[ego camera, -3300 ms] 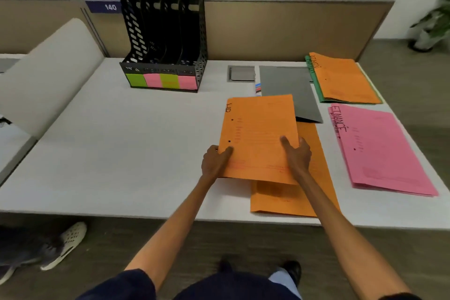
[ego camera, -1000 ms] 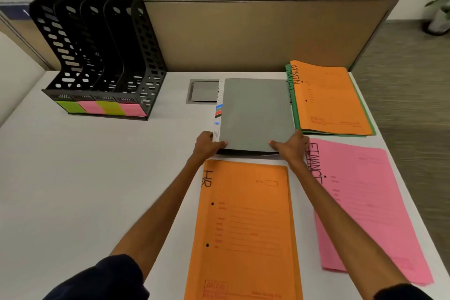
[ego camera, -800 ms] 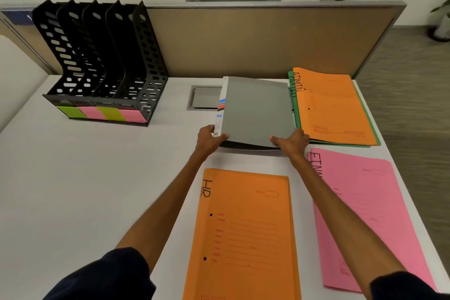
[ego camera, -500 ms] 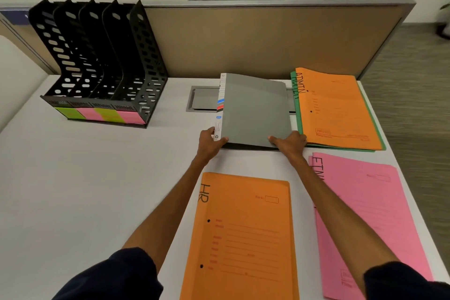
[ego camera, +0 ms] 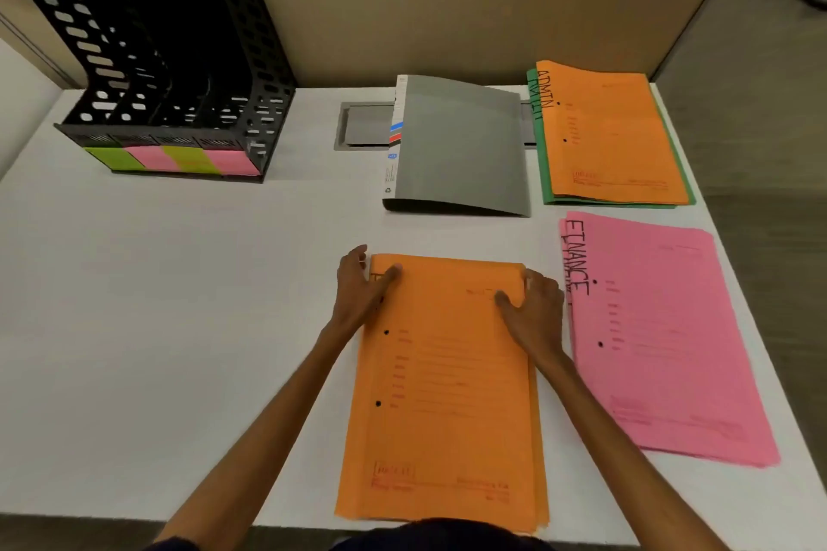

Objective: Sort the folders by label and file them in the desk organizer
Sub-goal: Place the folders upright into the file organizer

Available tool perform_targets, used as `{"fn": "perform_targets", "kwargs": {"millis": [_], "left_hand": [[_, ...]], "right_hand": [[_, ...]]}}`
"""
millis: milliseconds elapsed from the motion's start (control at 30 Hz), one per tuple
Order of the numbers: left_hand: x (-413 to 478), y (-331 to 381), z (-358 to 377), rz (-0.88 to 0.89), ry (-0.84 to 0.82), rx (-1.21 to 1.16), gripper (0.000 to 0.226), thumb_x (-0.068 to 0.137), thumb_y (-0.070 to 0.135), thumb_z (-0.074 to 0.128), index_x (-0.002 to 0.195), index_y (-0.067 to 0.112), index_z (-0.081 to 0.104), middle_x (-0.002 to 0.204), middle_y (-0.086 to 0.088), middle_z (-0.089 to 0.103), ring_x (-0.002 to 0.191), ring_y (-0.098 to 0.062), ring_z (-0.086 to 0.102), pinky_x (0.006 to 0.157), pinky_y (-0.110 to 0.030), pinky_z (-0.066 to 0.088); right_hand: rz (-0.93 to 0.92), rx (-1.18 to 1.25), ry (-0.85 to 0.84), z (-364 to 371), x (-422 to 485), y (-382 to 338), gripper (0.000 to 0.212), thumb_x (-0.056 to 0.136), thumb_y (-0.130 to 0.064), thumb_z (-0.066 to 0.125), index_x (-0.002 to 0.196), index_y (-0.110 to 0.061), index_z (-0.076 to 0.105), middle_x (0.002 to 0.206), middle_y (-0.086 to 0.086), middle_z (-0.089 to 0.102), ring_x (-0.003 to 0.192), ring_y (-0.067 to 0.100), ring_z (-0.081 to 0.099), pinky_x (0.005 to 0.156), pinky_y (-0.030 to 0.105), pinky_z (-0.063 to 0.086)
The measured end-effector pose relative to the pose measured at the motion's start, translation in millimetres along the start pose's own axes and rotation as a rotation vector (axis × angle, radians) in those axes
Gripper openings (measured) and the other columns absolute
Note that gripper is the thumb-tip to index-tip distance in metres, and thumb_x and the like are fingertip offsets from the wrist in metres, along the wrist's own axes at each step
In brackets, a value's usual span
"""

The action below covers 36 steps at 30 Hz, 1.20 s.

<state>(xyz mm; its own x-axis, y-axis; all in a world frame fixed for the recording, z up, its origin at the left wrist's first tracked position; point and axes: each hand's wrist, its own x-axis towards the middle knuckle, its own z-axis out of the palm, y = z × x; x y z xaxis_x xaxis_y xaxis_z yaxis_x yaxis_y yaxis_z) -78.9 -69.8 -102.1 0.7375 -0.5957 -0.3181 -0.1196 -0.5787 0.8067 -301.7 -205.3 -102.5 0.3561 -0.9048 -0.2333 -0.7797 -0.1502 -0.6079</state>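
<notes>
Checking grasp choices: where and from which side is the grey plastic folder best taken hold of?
Take the grey plastic folder by its spine, the left edge with the white label strip, coming from the left over bare white desk. Its arched cover looks free on the right, so a spine hold should keep it shut, and the orange ADMIN folder pile crowds that side.

Both your forearms are bare, from the wrists back to the lower edge of the view. Your left hand point(ego camera: 362, 295) and your right hand point(ego camera: 534, 313) are bare as well, with knuckles and fingers plainly in sight. At the bottom left, a sliver of dark navy sleeve point(ego camera: 172, 545) covers your left upper arm. A dark, rounded patch of clothing point(ego camera: 443, 535) shows at the bottom centre, but its cut cannot be told.
</notes>
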Motion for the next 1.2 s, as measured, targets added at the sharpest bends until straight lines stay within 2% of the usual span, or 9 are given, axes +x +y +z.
{"fn": "perform_targets", "kwargs": {"millis": [133,267,400,500,600,833,1033,1100,1200], "left_hand": [[-31,-22,-1,0.059,-0.036,0.15,0.075,0.079,0.049,0.074,0.135,0.009,0.045,0.133,-0.009,0.05,0.126,-0.027,0.044,0.106,-0.046,0.041],[-55,-36,-3,0.014,-0.041,0.226,0.079,0.079,0.054,0.071,0.135,0.004,0.046,0.132,-0.014,0.052,0.126,-0.03,0.045,0.104,-0.044,0.042],[-68,-35,-7,-0.022,-0.082,0.202,0.067,0.077,0.056,0.072,0.118,0.005,0.056,0.117,-0.012,0.062,0.109,-0.029,0.059,0.094,-0.047,0.051],[-73,-32,-8,-0.034,-0.08,0.063,0.067,0.078,0.054,0.074,0.118,0.004,0.052,0.118,-0.012,0.061,0.108,-0.03,0.061,0.091,-0.049,0.053],[-76,-28,-6,-0.026,-0.065,0.003,0.07,0.079,0.053,0.072,0.126,0.007,0.047,0.127,-0.014,0.051,0.119,-0.03,0.051,0.098,-0.052,0.049],[-54,-5,4,-0.024,-0.061,-0.096,0.07,0.083,0.052,0.069,0.13,0.007,0.044,0.132,-0.013,0.04,0.123,-0.026,0.041,0.097,-0.043,0.043],[-36,15,6,0.009,-0.072,-0.029,0.07,0.086,0.042,0.069,0.136,0.006,0.036,0.136,-0.016,0.037,0.123,-0.032,0.047,0.098,-0.044,0.046],[-34,15,5,0.017,-0.085,0.022,0.072,0.086,0.039,0.071,0.137,0.006,0.033,0.136,-0.017,0.037,0.124,-0.033,0.047,0.099,-0.045,0.046],[-34,10,4,0.053,-0.091,0.08,0.074,0.085,0.037,0.072,0.139,0.006,0.033,0.137,-0.017,0.04,0.126,-0.033,0.046,0.101,-0.046,0.045]], "right_hand": [[0.139,-0.134,0.025,5,-43,4,0.062,0.084,-0.041,0.066,0.134,-0.013,0.043,0.13,0.018,0.047,0.12,0.036,0.044,0.09,0.043,0.042],[0.215,-0.183,-0.01,21,-77,1,0.078,0.081,-0.043,0.069,0.141,-0.01,0.031,0.135,0.018,0.04,0.124,0.037,0.037,0.095,0.047,0.039],[0.33,0.055,0.042,24,-85,-6,0.079,0.076,-0.034,0.077,0.139,-0.009,0.035,0.137,0.021,0.041,0.127,0.039,0.037,0.1,0.045,0.037],[0.434,0.235,0.06,20,-80,-8,0.066,0.074,-0.033,0.076,0.13,-0.007,0.052,0.132,0.019,0.051,0.123,0.037,0.045,0.101,0.041,0.04],[0.44,0.36,0.065,12,-76,-11,0.035,0.072,-0.033,0.074,0.1,-0.012,0.069,0.11,0.013,0.069,0.102,0.034,0.063,0.093,0.046,0.052],[0.371,0.503,0.117,-6,-44,-23,0.016,0.073,-0.021,0.073,0.087,-0.02,0.066,0.104,0.012,0.071,0.092,0.03,0.067,0.084,0.046,0.058],[0.322,0.393,0.117,-11,-4,-31,0.047,0.074,-0.019,0.071,0.118,-0.007,0.059,0.118,0.014,0.064,0.105,0.03,0.062,0.085,0.045,0.057],[0.326,0.265,0.077,-7,1,-30,0.058,0.075,-0.022,0.072,0.127,-0.006,0.052,0.128,0.016,0.055,0.117,0.033,0.054,0.093,0.043,0.052],[0.309,0.03,0.07,6,-4,-26,0.057,0.077,-0.024,0.07,0.126,-0.005,0.048,0.135,0.019,0.042,0.126,0.036,0.038,0.097,0.04,0.04]]}}
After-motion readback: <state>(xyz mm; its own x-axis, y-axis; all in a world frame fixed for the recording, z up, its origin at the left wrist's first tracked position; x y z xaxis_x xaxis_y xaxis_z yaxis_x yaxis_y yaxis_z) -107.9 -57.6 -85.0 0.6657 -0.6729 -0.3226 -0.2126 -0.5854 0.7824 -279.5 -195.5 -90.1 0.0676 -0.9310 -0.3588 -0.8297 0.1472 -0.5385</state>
